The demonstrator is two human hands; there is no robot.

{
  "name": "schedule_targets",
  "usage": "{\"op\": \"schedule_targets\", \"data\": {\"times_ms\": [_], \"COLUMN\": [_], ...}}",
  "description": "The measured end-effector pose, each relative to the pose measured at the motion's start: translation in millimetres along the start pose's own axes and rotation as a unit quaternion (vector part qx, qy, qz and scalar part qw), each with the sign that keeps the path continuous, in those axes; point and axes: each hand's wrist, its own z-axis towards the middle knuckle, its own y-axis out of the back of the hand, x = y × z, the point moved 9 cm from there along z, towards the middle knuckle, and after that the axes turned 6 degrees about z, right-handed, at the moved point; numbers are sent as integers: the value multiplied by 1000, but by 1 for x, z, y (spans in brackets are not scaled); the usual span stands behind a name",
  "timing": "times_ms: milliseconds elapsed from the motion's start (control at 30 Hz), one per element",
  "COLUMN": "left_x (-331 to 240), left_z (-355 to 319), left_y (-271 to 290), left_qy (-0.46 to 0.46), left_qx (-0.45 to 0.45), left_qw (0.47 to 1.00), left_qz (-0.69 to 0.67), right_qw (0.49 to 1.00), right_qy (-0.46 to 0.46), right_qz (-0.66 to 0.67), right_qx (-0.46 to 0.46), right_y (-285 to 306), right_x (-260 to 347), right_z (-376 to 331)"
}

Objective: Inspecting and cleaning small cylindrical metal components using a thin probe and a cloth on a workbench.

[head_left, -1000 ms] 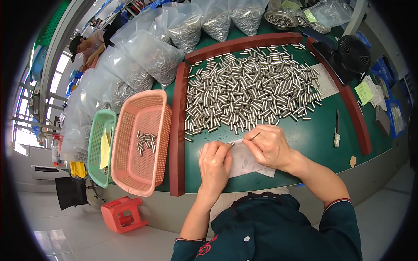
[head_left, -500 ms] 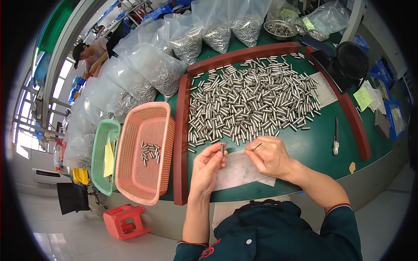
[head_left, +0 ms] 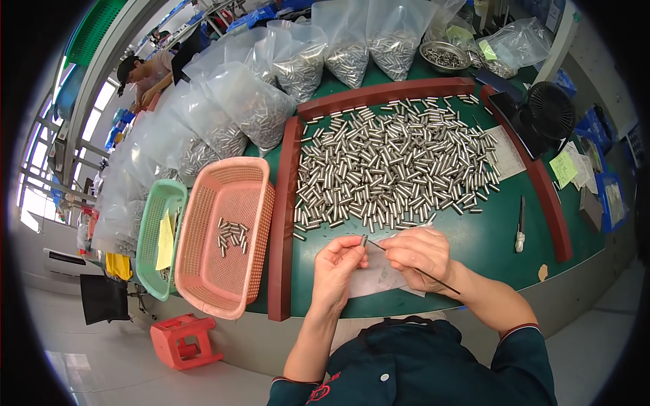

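Observation:
Between thumb and fingertips my left hand [head_left: 336,274] pinches a small metal cylinder [head_left: 364,241], held nearly upright. My right hand [head_left: 423,254] is closed around a thin dark rod [head_left: 439,281]. One end of the rod points at the upper part of the cylinder; whether it touches or enters it is too small to tell. The other end sticks out below my right hand toward the wrist. Under both hands lies a pale paper sheet [head_left: 369,283] on the green tabletop. Just beyond them spreads a large heap of similar metal cylinders [head_left: 399,162].
Dark red rails [head_left: 281,271] border the heap. Left of them are a pink basket [head_left: 193,271] with several cylinders and a green basket [head_left: 145,254]. Filled plastic bags [head_left: 298,64] line the back. A knife [head_left: 521,230] and a black fan [head_left: 548,108] are at right; a person [head_left: 145,74] sits far left.
My hands have come together, and my right hand has turned so the rod's length shows, its end now at the cylinder. The whole view has shifted slightly.

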Motion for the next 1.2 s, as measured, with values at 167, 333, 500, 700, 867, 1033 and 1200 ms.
{"op": "schedule_targets", "data": {"times_ms": [167, 333, 500, 700, 867, 1033, 1200], "left_x": [0, -6, -13, -25, -34, -12, -3], "left_z": [-1, -5, -9, -7, -6, -6, -7], "left_y": [-1, -2, -5, 2, 14, 19, 13], "left_qy": [0, -50, -94, -174, -140, -84, -67], "left_qx": [4, -6, -33, -117, -121, -73, -14], "left_qw": [1000, 998, 993, 972, 981, 994, 997], "left_qz": [7, 43, 60, 106, 63, 3, -44], "right_qw": [1000, 999, 996, 989, 997, 997, 993], "right_qy": [-3, 5, 3, 99, 60, -40, -38], "right_qz": [-10, -36, -70, -109, -46, 32, 81], "right_qx": [3, 21, 49, 21, -18, -63, -82], "right_y": [-2, -12, -18, -9, 3, 9, 8], "right_x": [-1, -1, 0, 19, 18, -6, -7], "right_z": [-1, -2, -1, -7, 2, -3, -5]}}
